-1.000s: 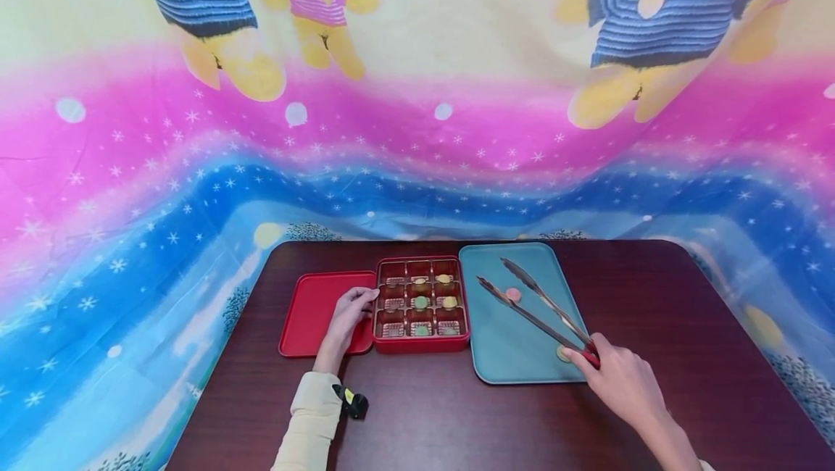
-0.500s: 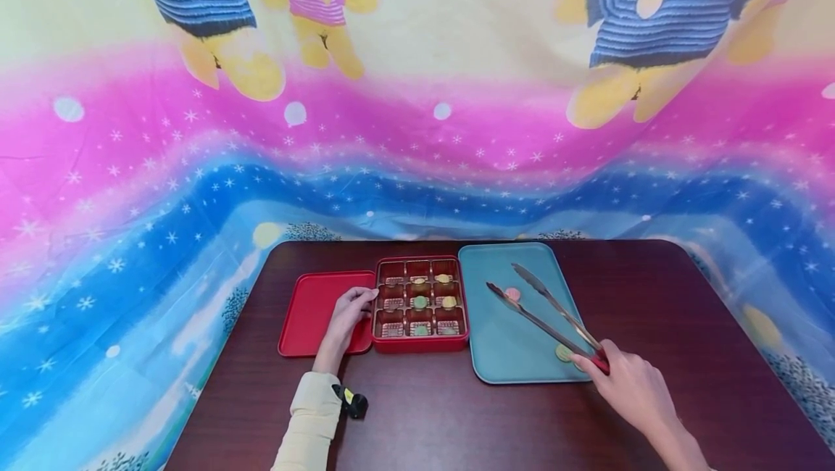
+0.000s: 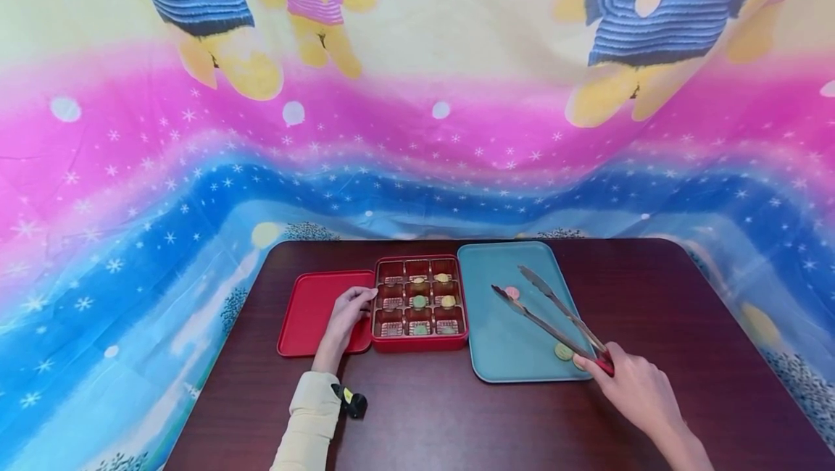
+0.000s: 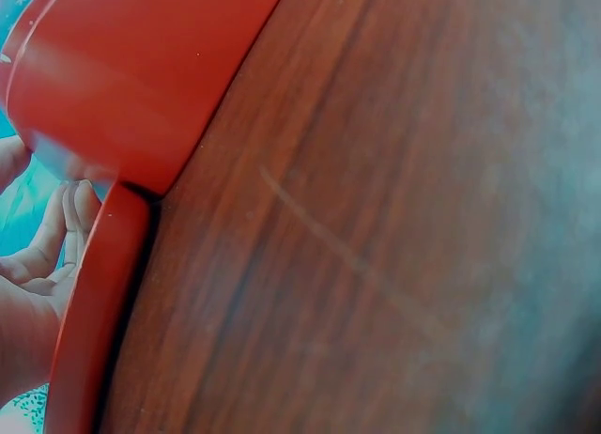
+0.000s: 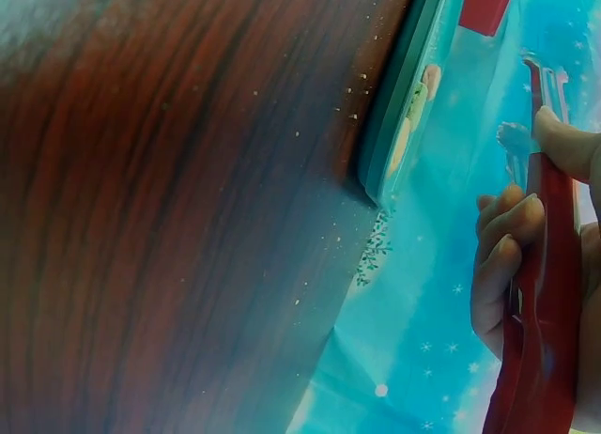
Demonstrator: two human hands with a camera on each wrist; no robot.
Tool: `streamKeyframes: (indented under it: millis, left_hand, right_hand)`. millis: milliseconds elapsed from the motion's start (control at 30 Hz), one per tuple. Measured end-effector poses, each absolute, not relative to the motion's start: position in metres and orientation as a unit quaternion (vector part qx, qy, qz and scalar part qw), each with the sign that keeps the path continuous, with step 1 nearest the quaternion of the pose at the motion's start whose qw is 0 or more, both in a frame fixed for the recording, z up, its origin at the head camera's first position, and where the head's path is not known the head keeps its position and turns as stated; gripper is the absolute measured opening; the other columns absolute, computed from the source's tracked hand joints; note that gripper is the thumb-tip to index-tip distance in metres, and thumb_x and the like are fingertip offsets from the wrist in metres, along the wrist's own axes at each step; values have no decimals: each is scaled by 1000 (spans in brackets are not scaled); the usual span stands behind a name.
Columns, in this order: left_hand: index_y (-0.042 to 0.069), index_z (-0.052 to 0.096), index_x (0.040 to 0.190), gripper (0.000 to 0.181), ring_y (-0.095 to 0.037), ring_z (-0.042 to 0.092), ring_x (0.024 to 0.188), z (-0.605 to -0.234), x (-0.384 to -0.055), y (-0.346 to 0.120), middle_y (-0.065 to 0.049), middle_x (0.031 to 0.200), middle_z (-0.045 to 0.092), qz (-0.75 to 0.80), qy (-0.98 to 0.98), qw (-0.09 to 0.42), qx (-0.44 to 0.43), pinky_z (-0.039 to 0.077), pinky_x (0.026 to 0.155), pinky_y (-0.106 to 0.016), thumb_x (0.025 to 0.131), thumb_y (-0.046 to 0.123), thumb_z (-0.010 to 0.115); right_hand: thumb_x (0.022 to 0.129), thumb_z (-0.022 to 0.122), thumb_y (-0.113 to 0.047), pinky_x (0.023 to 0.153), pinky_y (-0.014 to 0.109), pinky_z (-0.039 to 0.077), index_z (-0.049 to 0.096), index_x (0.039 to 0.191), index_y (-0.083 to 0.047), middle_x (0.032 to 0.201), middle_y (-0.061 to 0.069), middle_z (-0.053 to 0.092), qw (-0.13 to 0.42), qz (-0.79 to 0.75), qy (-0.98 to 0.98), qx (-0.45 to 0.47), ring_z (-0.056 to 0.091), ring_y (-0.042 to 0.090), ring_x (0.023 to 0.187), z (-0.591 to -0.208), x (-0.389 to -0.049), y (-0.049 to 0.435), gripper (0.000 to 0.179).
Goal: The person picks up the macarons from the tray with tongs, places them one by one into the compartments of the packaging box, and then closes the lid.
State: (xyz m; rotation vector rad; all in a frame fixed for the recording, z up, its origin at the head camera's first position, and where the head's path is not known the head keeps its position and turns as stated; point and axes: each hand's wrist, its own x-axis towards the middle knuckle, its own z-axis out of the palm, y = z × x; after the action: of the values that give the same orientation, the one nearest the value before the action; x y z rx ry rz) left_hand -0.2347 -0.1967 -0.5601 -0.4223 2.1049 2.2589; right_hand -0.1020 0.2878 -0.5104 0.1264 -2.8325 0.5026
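Observation:
My right hand grips a pair of tongs by its red handles. The tongs' arms are spread above the teal tray, one arm passing close to a pink macaron; contact is unclear. A green macaron lies near the tray's front right, with another partly hidden by my fingers. My left hand holds the left rim of a red box, fingertips at its side wall. The box's brown insert has several compartments, some with green macarons or yellow macarons.
A red lid lies left of the box, under my left hand. Box and tray stand side by side at the back of the dark wooden table. Behind them hangs a patterned cloth. Crumbs dot the table in the right wrist view.
My right hand has drawn the tongs a little right and toward me, so their tips sit lower beside the pink macaron. My left hand has stayed at the box.

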Motion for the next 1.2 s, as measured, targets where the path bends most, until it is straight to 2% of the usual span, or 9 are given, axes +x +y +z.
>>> streamKeyframes:
  millis: [433, 767, 1000, 1200]
  left_hand:
    - [1, 65, 108, 22, -16, 60, 78, -560, -236, -198, -2, 90, 66, 734, 665, 21, -138, 52, 70, -26, 98, 20, 73]
    - [1, 65, 108, 23, -16, 60, 77, -562, -237, -199, -2, 89, 66, 734, 665, 22, -135, 52, 70, -26, 99, 20, 72]
    - [2, 66, 104, 24, -17, 60, 78, -562, -235, -197, -4, 90, 66, 724, 675, 1, -139, 53, 71, -27, 96, 22, 75]
    - [1, 66, 107, 26, -17, 61, 79, -562, -234, -198, -4, 92, 67, 724, 677, 9, -133, 54, 72, -27, 96, 22, 75]
  right_hand:
    - [91, 77, -48, 47, 35, 31, 39, 72, -13, 58, -4, 29, 97, 172, -980, 36, 35, 16, 49, -511, -103, 290, 55]
    - [93, 73, -53, 48, 35, 32, 44, 74, -12, 58, -2, 30, 60, 171, -983, 30, 36, 16, 50, -511, -104, 294, 53]
    - [94, 71, -53, 48, 34, 30, 41, 71, -13, 59, -2, 29, 54, 168, -984, 25, 34, 16, 50, -513, -104, 294, 55]
    - [95, 71, -52, 47, 34, 29, 39, 70, -14, 59, -2, 29, 52, 165, -984, 30, 33, 16, 51, -515, -103, 295, 56]
